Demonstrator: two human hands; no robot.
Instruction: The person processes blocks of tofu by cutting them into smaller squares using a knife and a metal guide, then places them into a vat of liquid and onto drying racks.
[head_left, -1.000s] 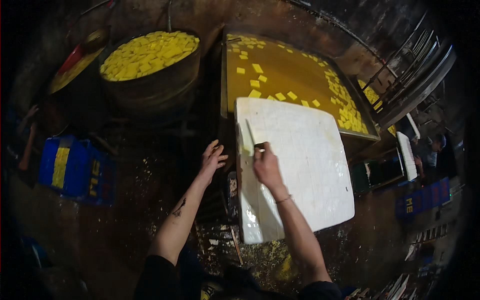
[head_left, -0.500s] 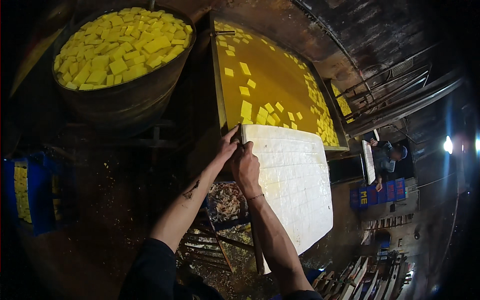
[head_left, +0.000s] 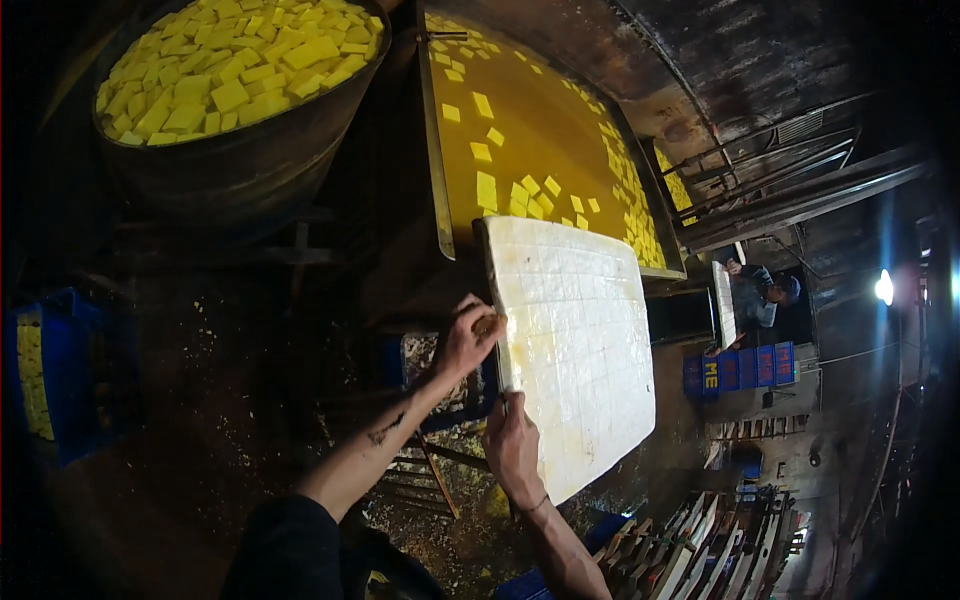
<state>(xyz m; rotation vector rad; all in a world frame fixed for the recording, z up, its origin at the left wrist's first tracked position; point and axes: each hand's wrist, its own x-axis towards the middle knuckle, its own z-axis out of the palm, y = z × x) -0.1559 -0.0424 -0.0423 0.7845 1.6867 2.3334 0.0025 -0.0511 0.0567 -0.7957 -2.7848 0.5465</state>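
Note:
A large white slab [head_left: 580, 330], scored into small squares, lies on a board beside a rectangular vat of yellow liquid [head_left: 520, 120] with yellow cubes floating in it. My left hand [head_left: 468, 338] grips the slab's left edge about halfway along. My right hand [head_left: 512, 448] holds the same edge nearer to me, at the lower left corner. Whether a knife is in either hand cannot be made out.
A big round tub [head_left: 240, 100] heaped with yellow cubes stands at the upper left. A blue crate [head_left: 60, 370] with yellow pieces sits at the left. Another person [head_left: 765, 295] works at the right, beside blue crates [head_left: 740, 368]. Wooden frames [head_left: 700, 540] lie at lower right.
Both hands have shifted along the slab's left edge toward me: the left one now sits mid-edge, the right one near the lower corner. The view has moved closer.

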